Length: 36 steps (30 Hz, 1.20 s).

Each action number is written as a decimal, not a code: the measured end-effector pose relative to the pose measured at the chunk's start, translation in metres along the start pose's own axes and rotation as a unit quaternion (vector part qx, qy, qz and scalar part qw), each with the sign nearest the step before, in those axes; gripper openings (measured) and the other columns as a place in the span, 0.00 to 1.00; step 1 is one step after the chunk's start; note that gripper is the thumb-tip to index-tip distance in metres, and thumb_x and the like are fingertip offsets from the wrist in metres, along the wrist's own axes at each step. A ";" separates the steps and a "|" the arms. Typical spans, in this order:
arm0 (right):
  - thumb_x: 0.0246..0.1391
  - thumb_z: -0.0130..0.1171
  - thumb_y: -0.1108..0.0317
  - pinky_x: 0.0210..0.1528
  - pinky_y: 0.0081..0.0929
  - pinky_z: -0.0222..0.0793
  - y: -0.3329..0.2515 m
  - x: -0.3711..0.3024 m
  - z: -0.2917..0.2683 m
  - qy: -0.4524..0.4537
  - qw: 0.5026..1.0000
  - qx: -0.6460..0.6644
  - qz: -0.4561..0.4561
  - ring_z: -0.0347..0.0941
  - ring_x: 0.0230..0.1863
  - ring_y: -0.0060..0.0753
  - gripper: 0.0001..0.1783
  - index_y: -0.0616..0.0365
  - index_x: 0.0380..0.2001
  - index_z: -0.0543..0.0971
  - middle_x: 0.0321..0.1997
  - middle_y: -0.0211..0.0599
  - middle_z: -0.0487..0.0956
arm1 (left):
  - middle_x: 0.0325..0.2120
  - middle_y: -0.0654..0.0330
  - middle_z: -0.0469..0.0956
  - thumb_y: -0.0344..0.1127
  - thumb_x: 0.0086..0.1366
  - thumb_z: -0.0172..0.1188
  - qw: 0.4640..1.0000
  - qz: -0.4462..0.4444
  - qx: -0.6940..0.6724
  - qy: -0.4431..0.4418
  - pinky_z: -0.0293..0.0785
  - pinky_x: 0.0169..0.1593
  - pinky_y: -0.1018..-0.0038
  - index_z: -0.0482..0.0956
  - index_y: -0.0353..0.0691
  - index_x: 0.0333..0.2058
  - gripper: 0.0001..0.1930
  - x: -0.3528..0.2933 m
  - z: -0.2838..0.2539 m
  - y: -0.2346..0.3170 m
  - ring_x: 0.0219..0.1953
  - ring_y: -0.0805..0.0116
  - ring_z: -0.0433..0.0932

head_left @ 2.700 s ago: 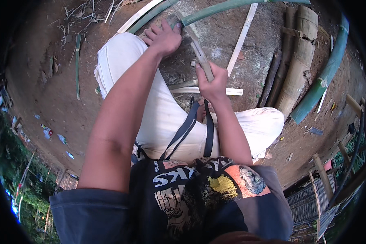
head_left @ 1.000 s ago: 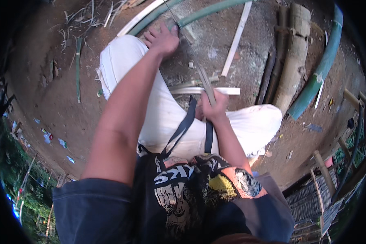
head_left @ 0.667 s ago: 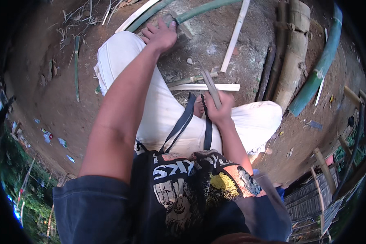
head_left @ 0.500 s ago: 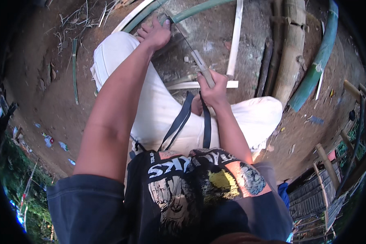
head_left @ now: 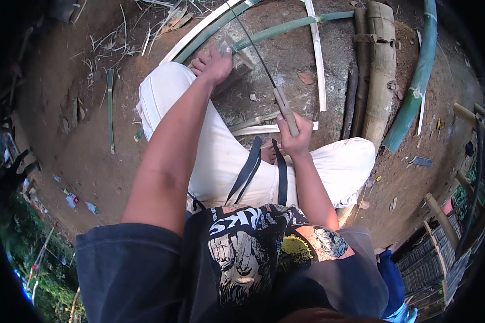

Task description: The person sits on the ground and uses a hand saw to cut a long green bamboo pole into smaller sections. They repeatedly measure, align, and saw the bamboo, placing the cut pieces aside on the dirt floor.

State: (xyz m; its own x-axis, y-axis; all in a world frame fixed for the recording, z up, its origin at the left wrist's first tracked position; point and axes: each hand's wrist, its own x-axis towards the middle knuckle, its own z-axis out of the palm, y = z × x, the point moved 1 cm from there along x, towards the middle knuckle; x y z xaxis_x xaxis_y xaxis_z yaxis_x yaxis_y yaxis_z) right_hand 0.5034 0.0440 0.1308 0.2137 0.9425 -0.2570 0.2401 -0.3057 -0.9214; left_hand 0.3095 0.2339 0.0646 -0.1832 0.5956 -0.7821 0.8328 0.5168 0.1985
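Note:
My left hand (head_left: 214, 67) is closed at the near left end of a green bamboo length (head_left: 275, 32), its thumb against the cut end. This length curves away to the right on the ground. My right hand (head_left: 296, 135) grips the wooden handle (head_left: 285, 112) of a long, thin-bladed hand tool. Its dark blade (head_left: 256, 49) points away from me and passes over the bamboo, just right of my left hand. Seen edge-on, the blade does not show whether it is a knife or a saw. A wooden block (head_left: 241, 67) lies beneath the bamboo's end.
Pale split strips (head_left: 316, 59) lie ahead of me, and another (head_left: 264, 129) lies by my foot. Thick dry bamboo (head_left: 381, 75) and a green pole (head_left: 415, 97) rest at the right. Shavings (head_left: 145, 32) litter the far left. A thin green piece (head_left: 110, 110) lies left.
My right hand has lifted the tool, and its blade now reaches farther forward and to the right of the bamboo's end. My left hand stays on the bamboo. The view has shifted slightly.

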 end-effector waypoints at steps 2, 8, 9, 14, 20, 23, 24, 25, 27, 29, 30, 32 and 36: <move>0.56 0.62 0.71 0.20 0.27 0.58 0.001 0.006 0.004 0.008 1.000 0.019 -0.002 0.63 0.16 0.18 0.11 0.63 0.22 0.76 0.13 0.31 0.68 | 0.74 0.39 0.30 0.63 0.74 0.34 1.000 -0.004 0.008 -0.003 0.21 0.72 0.44 0.38 0.48 0.74 0.39 -0.001 -0.001 0.005 0.74 0.30 0.26; 0.57 0.62 0.69 0.21 0.27 0.57 0.003 0.004 0.010 0.037 0.999 -0.009 -0.013 0.61 0.17 0.17 0.14 0.63 0.21 0.74 0.13 0.31 0.67 | 0.74 0.38 0.28 0.62 0.74 0.33 1.000 -0.004 -0.007 -0.017 0.22 0.72 0.43 0.38 0.48 0.74 0.39 -0.004 -0.003 0.009 0.73 0.27 0.24; 0.58 0.62 0.69 0.21 0.28 0.57 0.002 0.006 0.009 0.045 0.999 -0.020 -0.014 0.61 0.18 0.17 0.14 0.62 0.20 0.74 0.13 0.31 0.67 | 0.74 0.37 0.28 0.62 0.74 0.33 1.000 0.001 -0.008 -0.019 0.22 0.72 0.43 0.37 0.48 0.74 0.39 -0.005 -0.004 0.009 0.73 0.27 0.24; 0.58 0.62 0.65 0.23 0.31 0.59 -0.003 0.013 0.013 0.086 0.995 -0.051 -0.014 0.63 0.18 0.22 0.16 0.61 0.20 0.75 0.14 0.33 0.69 | 0.73 0.36 0.28 0.64 0.73 0.32 0.999 0.039 -0.005 -0.021 0.21 0.72 0.41 0.36 0.49 0.74 0.40 -0.013 -0.001 -0.002 0.72 0.25 0.23; 0.59 0.61 0.61 0.28 0.40 0.67 -0.013 0.014 0.037 0.158 0.982 -0.106 -0.005 0.74 0.20 0.44 0.15 0.60 0.23 0.78 0.16 0.45 0.75 | 0.63 0.41 0.57 0.55 0.68 0.57 0.963 0.198 0.103 0.148 0.54 0.64 0.40 0.55 0.43 0.65 0.36 -0.022 0.010 -0.027 0.67 0.37 0.55; 0.58 0.60 0.60 0.30 0.44 0.70 -0.018 0.012 0.048 0.178 0.979 -0.103 0.008 0.77 0.24 0.56 0.15 0.60 0.24 0.78 0.18 0.49 0.77 | 0.48 0.48 0.69 0.45 0.73 0.52 0.905 0.306 0.142 0.259 0.71 0.49 0.47 0.67 0.39 0.52 0.17 -0.026 -0.001 -0.040 0.54 0.46 0.70; 0.59 0.60 0.60 0.31 0.46 0.70 -0.019 0.012 0.051 0.179 0.978 -0.108 0.006 0.77 0.25 0.57 0.15 0.60 0.24 0.78 0.19 0.50 0.77 | 0.48 0.48 0.70 0.44 0.73 0.51 0.903 0.320 0.132 0.255 0.71 0.49 0.47 0.68 0.39 0.51 0.16 -0.026 -0.004 -0.043 0.53 0.46 0.70; 0.59 0.59 0.61 0.32 0.47 0.70 -0.019 0.011 0.053 0.181 0.977 -0.113 0.004 0.77 0.26 0.58 0.15 0.61 0.24 0.77 0.20 0.50 0.77 | 0.48 0.48 0.70 0.43 0.74 0.50 0.901 0.334 0.122 0.251 0.71 0.50 0.47 0.68 0.38 0.51 0.16 -0.024 -0.007 -0.046 0.53 0.46 0.70; 0.60 0.58 0.60 0.34 0.49 0.70 -0.019 0.013 0.060 0.178 0.976 -0.122 -0.012 0.76 0.28 0.61 0.16 0.61 0.24 0.76 0.22 0.52 0.77 | 0.47 0.47 0.71 0.40 0.75 0.46 0.885 0.367 0.107 0.266 0.71 0.49 0.48 0.69 0.37 0.49 0.13 -0.019 -0.015 -0.049 0.51 0.44 0.72; 0.61 0.57 0.60 0.36 0.52 0.69 -0.017 0.010 0.062 0.170 0.975 -0.136 -0.038 0.76 0.31 0.64 0.16 0.62 0.26 0.75 0.25 0.55 0.78 | 0.47 0.46 0.72 0.40 0.76 0.45 0.890 0.363 0.092 0.261 0.72 0.49 0.48 0.69 0.37 0.48 0.13 -0.013 -0.023 -0.048 0.50 0.43 0.72; 0.62 0.57 0.60 0.37 0.53 0.69 -0.017 0.009 0.065 0.168 0.974 -0.147 -0.040 0.76 0.32 0.64 0.16 0.63 0.26 0.75 0.26 0.56 0.77 | 0.46 0.46 0.72 0.40 0.76 0.45 0.892 0.360 0.083 0.258 0.72 0.49 0.49 0.70 0.37 0.48 0.13 -0.010 -0.027 -0.046 0.50 0.43 0.73; 0.63 0.56 0.60 0.38 0.54 0.68 -0.020 0.005 0.069 0.163 0.971 -0.170 -0.045 0.75 0.33 0.65 0.16 0.64 0.28 0.74 0.29 0.57 0.77 | 0.43 0.44 0.74 0.38 0.75 0.44 0.878 0.374 0.051 0.296 0.71 0.47 0.48 0.70 0.37 0.44 0.11 -0.003 -0.037 -0.043 0.47 0.40 0.74; 0.63 0.56 0.63 0.42 0.54 0.66 -0.019 -0.007 0.080 0.158 0.969 -0.169 -0.085 0.72 0.36 0.66 0.15 0.65 0.31 0.72 0.31 0.58 0.74 | 0.37 0.40 0.76 0.36 0.75 0.43 0.860 0.401 -0.015 0.314 0.69 0.44 0.46 0.69 0.35 0.41 0.10 0.013 -0.066 -0.032 0.41 0.36 0.75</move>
State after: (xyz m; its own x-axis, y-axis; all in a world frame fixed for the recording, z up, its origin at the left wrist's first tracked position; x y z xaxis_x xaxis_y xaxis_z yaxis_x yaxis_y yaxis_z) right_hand 0.4213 0.0543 0.1270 0.4112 0.9106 0.0411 0.5826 -0.2279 -0.7801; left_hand 0.2464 0.2659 0.0868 0.1893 0.9782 0.0854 0.8106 -0.2048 0.5486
